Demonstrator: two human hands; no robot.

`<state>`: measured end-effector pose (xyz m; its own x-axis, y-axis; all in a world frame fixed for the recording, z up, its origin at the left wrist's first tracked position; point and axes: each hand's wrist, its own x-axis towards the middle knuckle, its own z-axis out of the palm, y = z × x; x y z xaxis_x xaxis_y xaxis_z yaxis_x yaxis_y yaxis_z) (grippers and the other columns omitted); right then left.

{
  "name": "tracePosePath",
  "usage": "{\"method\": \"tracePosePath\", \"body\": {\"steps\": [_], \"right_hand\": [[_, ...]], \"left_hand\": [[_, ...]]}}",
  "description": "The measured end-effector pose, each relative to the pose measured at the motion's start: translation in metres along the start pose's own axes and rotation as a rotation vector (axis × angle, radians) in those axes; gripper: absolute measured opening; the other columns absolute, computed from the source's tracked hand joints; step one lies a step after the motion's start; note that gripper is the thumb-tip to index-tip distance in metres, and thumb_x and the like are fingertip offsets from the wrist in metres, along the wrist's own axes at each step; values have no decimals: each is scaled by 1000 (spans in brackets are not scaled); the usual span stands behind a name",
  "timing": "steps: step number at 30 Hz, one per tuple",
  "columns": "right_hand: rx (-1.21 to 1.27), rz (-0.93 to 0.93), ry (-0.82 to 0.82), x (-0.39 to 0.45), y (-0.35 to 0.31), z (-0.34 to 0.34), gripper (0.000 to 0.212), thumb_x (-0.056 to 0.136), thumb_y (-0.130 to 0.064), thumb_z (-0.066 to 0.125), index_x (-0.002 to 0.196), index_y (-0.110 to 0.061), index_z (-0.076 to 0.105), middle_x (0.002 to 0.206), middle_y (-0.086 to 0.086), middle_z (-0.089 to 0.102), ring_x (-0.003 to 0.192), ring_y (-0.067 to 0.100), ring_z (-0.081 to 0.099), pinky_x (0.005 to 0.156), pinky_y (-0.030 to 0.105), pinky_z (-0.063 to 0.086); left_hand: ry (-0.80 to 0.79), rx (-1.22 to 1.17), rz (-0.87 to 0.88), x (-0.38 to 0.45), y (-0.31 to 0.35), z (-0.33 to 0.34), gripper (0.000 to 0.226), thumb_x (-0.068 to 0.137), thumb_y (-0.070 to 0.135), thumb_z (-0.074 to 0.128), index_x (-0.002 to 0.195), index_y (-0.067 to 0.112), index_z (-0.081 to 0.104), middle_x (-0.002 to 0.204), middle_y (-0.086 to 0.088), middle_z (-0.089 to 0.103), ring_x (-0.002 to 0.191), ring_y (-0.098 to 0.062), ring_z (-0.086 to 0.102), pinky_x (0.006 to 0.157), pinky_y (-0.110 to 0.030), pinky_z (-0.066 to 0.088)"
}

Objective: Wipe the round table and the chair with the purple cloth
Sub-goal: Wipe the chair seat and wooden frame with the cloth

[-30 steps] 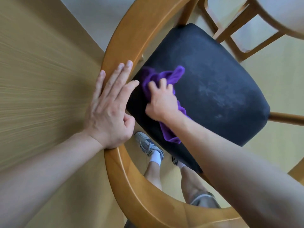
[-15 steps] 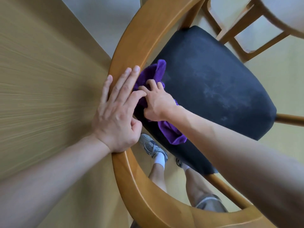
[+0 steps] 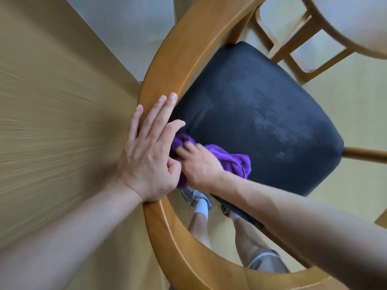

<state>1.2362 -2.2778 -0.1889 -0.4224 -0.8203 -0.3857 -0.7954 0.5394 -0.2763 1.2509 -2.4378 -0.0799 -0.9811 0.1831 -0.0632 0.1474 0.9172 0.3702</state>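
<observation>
Purple cloth (image 3: 232,160) gripped by right hand (image 3: 199,164) on chair seat (image 3: 261,122), left hand (image 3: 148,155) flat on backrest (image 3: 167,65)

Setting: probably a home dining area, though little of the room is shown. Evidence recorded: wooden chair (image 3: 167,65) with curved back rail and dark padded seat (image 3: 261,122); round table (image 3: 356,24) edge on wooden frame; pale yellow floor (image 3: 345,97); wood-grain panel (image 3: 52,132) alongside.

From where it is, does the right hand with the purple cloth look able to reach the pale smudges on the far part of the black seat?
Probably yes: the right hand grips the purple cloth on the black seat, with nothing between it and the pale smudges.
</observation>
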Motion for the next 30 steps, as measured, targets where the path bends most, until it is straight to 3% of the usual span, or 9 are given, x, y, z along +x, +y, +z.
{"method": "tracePosePath", "body": {"steps": [3, 6, 12, 15, 19, 24, 26, 28, 30], "right_hand": [[217, 335, 223, 41, 27, -20, 59, 83, -35, 49, 140, -18, 55, 138, 6, 52, 124, 32, 42, 97, 43, 44], [225, 457, 48, 57, 23, -8, 74, 91, -39, 51, 159, -21, 28, 167, 3, 20, 147, 36, 19, 121, 52, 22], [-178, -28, -147, 2, -9, 35, 58, 98, -41, 52, 154, -29, 41, 163, -5, 29, 149, 32, 21, 116, 45, 26], [-206, -193, -93, 6, 27, 17, 46, 99, -32, 46, 145, -30, 51, 159, -9, 38, 147, 27, 28, 117, 43, 26], [-100, 14, 14, 30, 78, -16, 52, 95, -24, 47, 146, -31, 52, 158, -8, 41, 148, 30, 29, 124, 47, 12], [130, 477, 156, 46, 97, -30, 58, 83, -12, 58, 139, -26, 58, 159, -4, 40, 142, 32, 35, 120, 44, 25], [168, 589, 188, 48, 68, -23, 56, 84, -19, 58, 140, -23, 55, 159, 0, 38, 133, 37, 39, 108, 45, 37], [137, 580, 201, 45, 28, -7, 57, 85, -32, 57, 141, -25, 50, 154, 3, 36, 126, 39, 39, 96, 47, 38], [-17, 392, 132, 39, -6, 10, 60, 88, -41, 54, 146, -25, 47, 151, 4, 36, 127, 39, 37, 93, 47, 34]], "left_hand": [[5, 8, -5, 1, 1, -1, 68, 69, 20, 48, 136, 12, 55, 173, -10, 18, 161, -25, 12, 129, -56, 7], [4, 12, -5, 0, 2, -1, 68, 68, 20, 48, 135, 12, 56, 173, -11, 19, 161, -25, 13, 128, -57, 9], [-32, 29, -2, 0, 2, -4, 66, 72, 22, 47, 137, 12, 56, 172, -13, 19, 161, -27, 12, 128, -58, 9], [-21, 16, -3, -2, 2, -2, 67, 71, 21, 48, 136, 12, 57, 173, -12, 17, 161, -26, 11, 129, -57, 8], [18, 22, 12, 0, -1, 2, 67, 69, 21, 47, 136, 13, 55, 173, -10, 17, 161, -25, 11, 129, -56, 7], [26, 14, 0, 0, 2, 2, 66, 66, 19, 48, 131, 13, 57, 172, -11, 19, 161, -26, 13, 128, -57, 9], [20, 20, -3, 0, 2, 1, 66, 66, 19, 48, 131, 13, 57, 172, -11, 19, 161, -25, 14, 128, -57, 10], [12, 27, -10, -1, 3, 0, 66, 66, 20, 48, 132, 13, 57, 173, -10, 19, 161, -26, 13, 128, -57, 10], [-4, 33, -11, 0, 5, -2, 66, 68, 22, 46, 133, 14, 57, 173, -11, 18, 161, -27, 13, 128, -58, 10]]}}
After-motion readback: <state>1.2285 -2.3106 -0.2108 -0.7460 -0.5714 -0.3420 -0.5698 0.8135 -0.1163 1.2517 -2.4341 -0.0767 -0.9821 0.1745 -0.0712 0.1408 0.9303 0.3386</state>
